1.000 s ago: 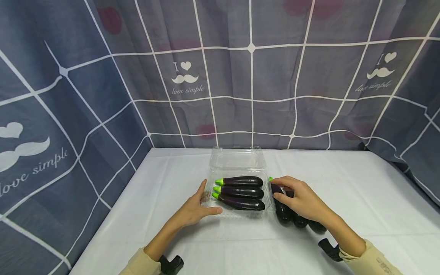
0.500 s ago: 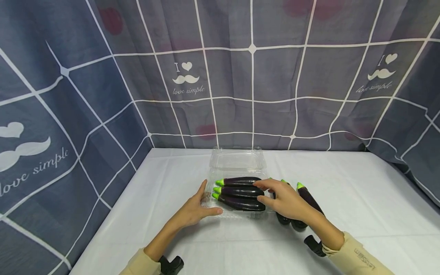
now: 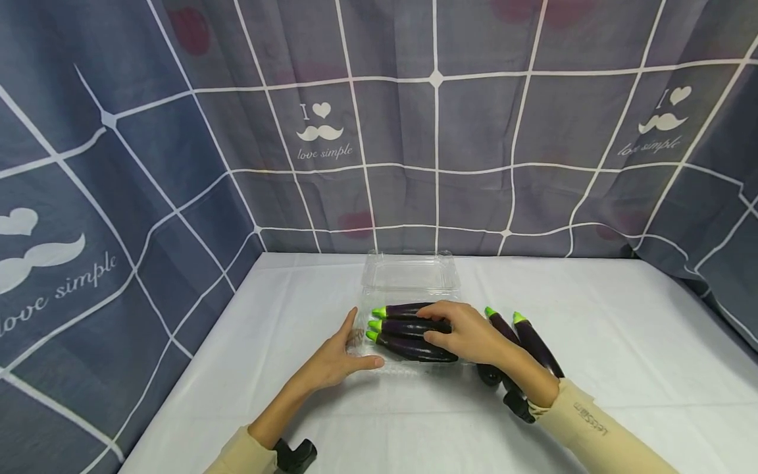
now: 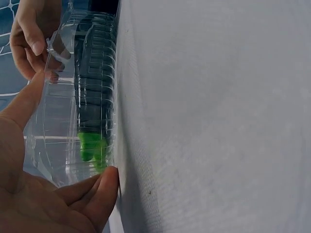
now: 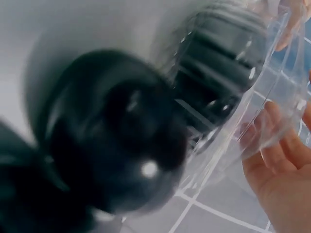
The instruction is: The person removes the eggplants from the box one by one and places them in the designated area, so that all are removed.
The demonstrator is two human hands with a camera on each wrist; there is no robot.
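Three dark purple eggplants [image 3: 403, 329] with green caps lie side by side in a clear plastic clamshell box [image 3: 408, 273], its lid raised at the back. My left hand [image 3: 334, 362] rests against the box's left end, thumb and fingers spread along the side. Over the eggplants' right ends hovers my right hand [image 3: 474, 336], thumb and fingers apart around the middle one; no firm grip shows. Through the clear plastic in the right wrist view, the right fingers [image 5: 277, 155] look loosely bent. Under the right wrist, loose eggplants [image 3: 537, 345] lie partly hidden.
A white cloth covers the table [image 3: 284, 289]. Grey-blue checked curtains [image 3: 391, 131] close off the back and both sides. Close to the right wrist camera, the rounded end of a loose eggplant [image 5: 112, 141] fills much of the view.
My right hand has moved left from the loose eggplants to above those in the box, uncovering green caps on the right. The left hand and the box have stayed put.
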